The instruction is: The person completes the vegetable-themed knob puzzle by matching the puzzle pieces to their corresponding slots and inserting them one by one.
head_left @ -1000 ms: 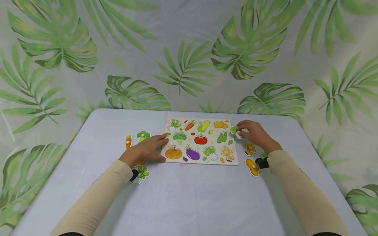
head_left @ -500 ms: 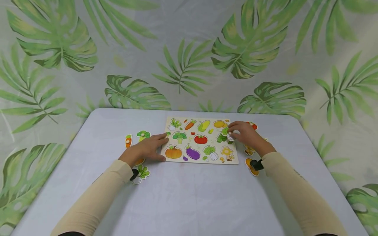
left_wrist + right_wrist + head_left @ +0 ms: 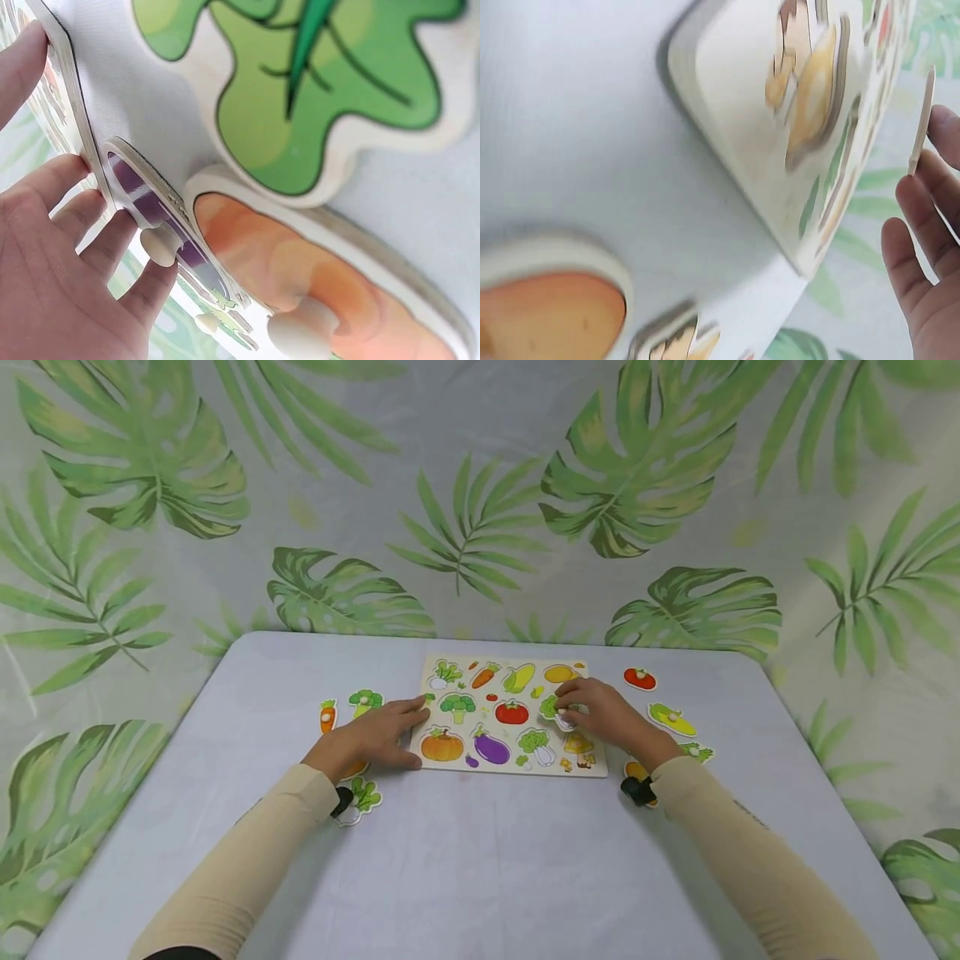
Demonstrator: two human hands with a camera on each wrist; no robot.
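Note:
My right hand point(image 3: 602, 717) pinches a bok choy puzzle piece point(image 3: 551, 710) and holds it over the right part of the vegetable puzzle board point(image 3: 480, 757). Seen from the right wrist, the piece point(image 3: 922, 124) is edge-on between thumb and fingers, apart from the board. My left hand point(image 3: 381, 737) lies at the board's left edge, its fingers spread and fingertips touching it. Close to those fingers, in the left wrist view, are an eggplant piece point(image 3: 142, 187) with a knob and an orange pumpkin-like piece point(image 3: 255, 240).
Left of the board lie a carrot piece point(image 3: 327, 716), a broccoli piece point(image 3: 366, 701) and a white radish piece point(image 3: 363, 797). On the right are a tomato piece point(image 3: 640, 678), a corn piece point(image 3: 672, 719), a green piece point(image 3: 697, 752) and a yellow piece point(image 3: 636, 770) partly hidden by the wrist.
My right hand has carried the bok choy piece leftward from beside the board to over it, uncovering the tomato and corn pieces. My left hand has stayed in place.

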